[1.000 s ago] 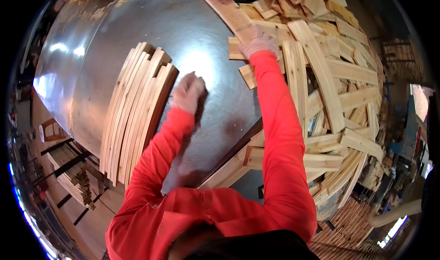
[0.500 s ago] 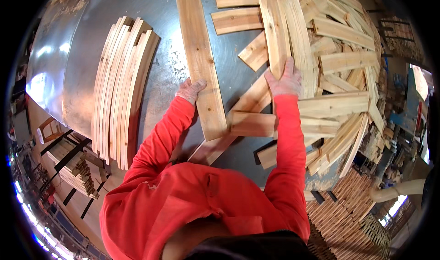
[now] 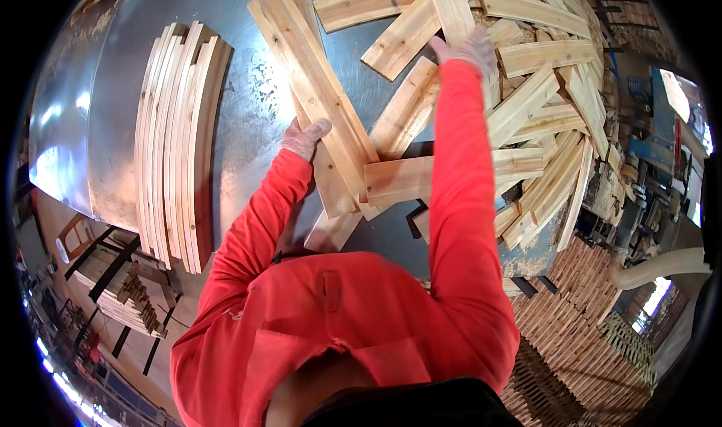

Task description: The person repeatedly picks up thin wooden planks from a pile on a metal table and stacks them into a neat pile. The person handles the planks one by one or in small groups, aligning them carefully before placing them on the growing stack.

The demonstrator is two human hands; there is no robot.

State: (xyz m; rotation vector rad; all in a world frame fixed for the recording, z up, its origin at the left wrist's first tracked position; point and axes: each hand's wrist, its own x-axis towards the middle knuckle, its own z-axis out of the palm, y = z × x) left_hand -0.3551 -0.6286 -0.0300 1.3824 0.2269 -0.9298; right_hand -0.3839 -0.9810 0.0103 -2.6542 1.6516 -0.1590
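Observation:
My left hand (image 3: pixel 307 138) grips the edge of two overlapping wooden boards, its thumb on top and its fingers hidden beneath. The upper board (image 3: pixel 316 88) lies slantwise over the lower board (image 3: pixel 333 182), whose two ends stick out. Farther right, my right hand (image 3: pixel 468 53) is closed around the near end of a pale board (image 3: pixel 450 9) in the loose pile, thumb on its left side. Between the hands a knotty board (image 3: pixel 406 109) points away from me. A shorter-looking board (image 3: pixel 398 180) lies crosswise, partly behind my right sleeve.
On the left of the metal table (image 3: pixel 248 118) stands a neat row of boards on edge (image 3: pixel 177 141). A jumbled heap of boards (image 3: pixel 545 54) covers the right side. Stacked wood (image 3: pixel 564 314) stands below the table at right, and a rack with slats (image 3: pixel 120 284) at lower left.
A second board now lies across the one in my left hand. My right hand has let go there and reached farther away to another board. Boards in the pile have shifted.

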